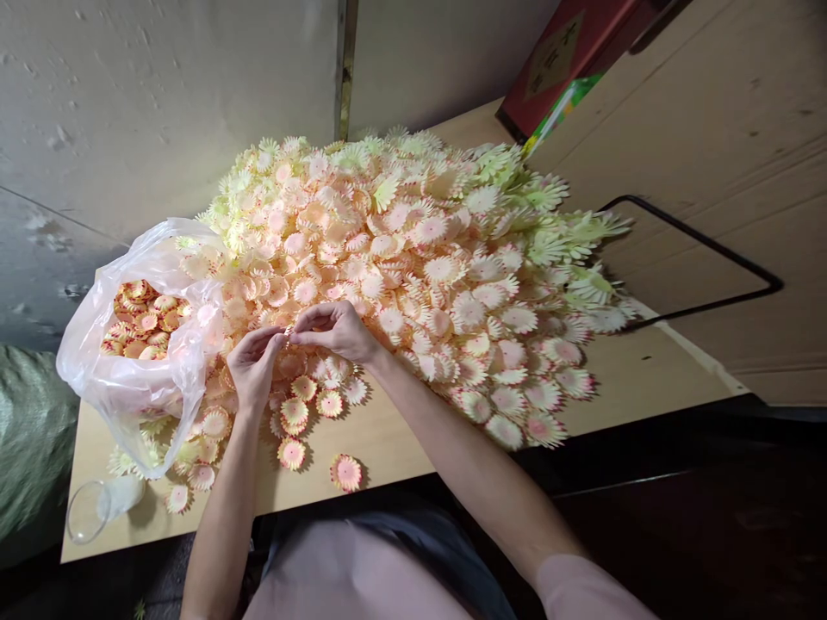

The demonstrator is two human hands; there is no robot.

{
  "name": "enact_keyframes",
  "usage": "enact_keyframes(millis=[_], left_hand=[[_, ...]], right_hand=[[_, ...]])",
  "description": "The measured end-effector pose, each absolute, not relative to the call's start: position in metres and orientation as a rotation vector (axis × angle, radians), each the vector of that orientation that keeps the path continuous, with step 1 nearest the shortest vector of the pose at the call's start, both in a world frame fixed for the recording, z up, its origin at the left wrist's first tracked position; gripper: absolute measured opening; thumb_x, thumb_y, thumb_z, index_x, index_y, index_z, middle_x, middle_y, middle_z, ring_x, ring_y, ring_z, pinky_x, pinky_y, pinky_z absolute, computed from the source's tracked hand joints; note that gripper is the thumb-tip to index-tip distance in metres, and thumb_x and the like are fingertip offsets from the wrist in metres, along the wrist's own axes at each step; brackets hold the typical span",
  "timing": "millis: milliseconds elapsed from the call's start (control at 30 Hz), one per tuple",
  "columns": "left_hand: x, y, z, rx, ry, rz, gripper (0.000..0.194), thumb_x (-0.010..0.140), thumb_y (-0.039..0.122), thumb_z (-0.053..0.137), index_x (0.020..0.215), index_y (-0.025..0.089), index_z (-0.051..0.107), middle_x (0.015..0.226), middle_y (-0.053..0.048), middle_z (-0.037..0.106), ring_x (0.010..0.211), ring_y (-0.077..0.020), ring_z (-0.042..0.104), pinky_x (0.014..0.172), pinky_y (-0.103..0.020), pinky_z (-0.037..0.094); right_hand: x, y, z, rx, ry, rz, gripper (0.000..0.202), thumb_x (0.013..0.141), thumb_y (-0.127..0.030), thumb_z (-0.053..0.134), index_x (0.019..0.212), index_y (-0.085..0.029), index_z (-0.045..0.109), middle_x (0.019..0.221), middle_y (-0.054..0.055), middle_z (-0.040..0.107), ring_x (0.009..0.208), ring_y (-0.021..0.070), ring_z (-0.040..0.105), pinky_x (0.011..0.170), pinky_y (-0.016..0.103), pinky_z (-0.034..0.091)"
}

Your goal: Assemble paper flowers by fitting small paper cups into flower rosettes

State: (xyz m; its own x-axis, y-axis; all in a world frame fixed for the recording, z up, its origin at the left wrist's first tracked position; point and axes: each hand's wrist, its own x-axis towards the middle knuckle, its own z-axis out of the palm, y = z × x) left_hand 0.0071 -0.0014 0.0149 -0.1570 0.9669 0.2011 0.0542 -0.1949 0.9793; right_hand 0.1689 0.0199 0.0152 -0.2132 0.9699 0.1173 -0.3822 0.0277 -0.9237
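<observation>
My left hand (254, 362) and my right hand (339, 331) meet over the front of a large heap of artificial flower petal pieces (413, 250). Both pinch a small petal piece (288, 333) between their fingertips; the fingers cover most of it. The heap's pieces are pale pink, cream and light green, many with red-tipped edges. Just below my hands, several loose petal pieces (295, 415) lie on the wooden table (394, 452). One pink-centred piece (346, 473) lies apart near the front edge. Left of my left hand, a clear plastic bag (187, 375) stands open with small orange-red petal pieces (146, 319) inside.
A clear plastic cup (107, 506) lies on its side at the table's front left corner. The heap reaches the wall (168, 103) behind. A red box (572, 56) stands at the back right. A bent black metal bar (711, 245) rests by the cardboard (698, 146).
</observation>
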Motion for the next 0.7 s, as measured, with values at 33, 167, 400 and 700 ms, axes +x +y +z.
enact_keyframes(millis=[33,167,400,700], left_hand=[[0.0068,-0.0014,0.0147,1.304,1.257,1.462,0.024,0.069,0.034,0.079,0.085,0.016,0.075,0.082,-0.005,0.076,0.075,-0.0161,0.072,0.074,-0.026,0.059],[0.0063,-0.0011,0.0139,1.297,1.253,1.464,0.024,0.069,0.033,0.08,0.085,0.016,0.074,0.082,-0.005,0.076,0.074,-0.0158,0.072,0.074,-0.026,0.059],[0.0065,-0.0017,0.0145,1.288,1.231,1.46,0.023,0.07,0.032,0.08,0.085,0.016,0.074,0.082,-0.005,0.076,0.076,-0.0158,0.072,0.075,-0.026,0.06],[0.0075,-0.0022,0.0177,1.297,1.249,1.456,0.026,0.068,0.035,0.081,0.084,0.016,0.074,0.081,-0.006,0.076,0.076,-0.0176,0.073,0.074,-0.028,0.06]], right_hand=[[0.1688,0.02,0.0145,-0.741,-1.113,1.48,0.027,0.053,-0.029,0.088,0.071,-0.014,0.073,0.072,0.003,0.074,0.066,0.0134,0.067,0.069,0.026,0.056],[0.1688,0.0202,0.0129,-0.729,-1.102,1.485,0.027,0.054,-0.029,0.088,0.071,-0.015,0.073,0.071,0.003,0.074,0.067,0.0137,0.068,0.07,0.026,0.057],[0.17,0.0203,0.0124,-0.729,-1.103,1.507,0.025,0.055,-0.026,0.088,0.072,-0.015,0.074,0.072,0.002,0.074,0.067,0.0129,0.068,0.069,0.025,0.056],[0.1713,0.0206,0.0114,-0.718,-1.121,1.513,0.024,0.056,-0.026,0.087,0.073,-0.015,0.074,0.074,0.003,0.074,0.069,0.0134,0.068,0.07,0.026,0.056]])
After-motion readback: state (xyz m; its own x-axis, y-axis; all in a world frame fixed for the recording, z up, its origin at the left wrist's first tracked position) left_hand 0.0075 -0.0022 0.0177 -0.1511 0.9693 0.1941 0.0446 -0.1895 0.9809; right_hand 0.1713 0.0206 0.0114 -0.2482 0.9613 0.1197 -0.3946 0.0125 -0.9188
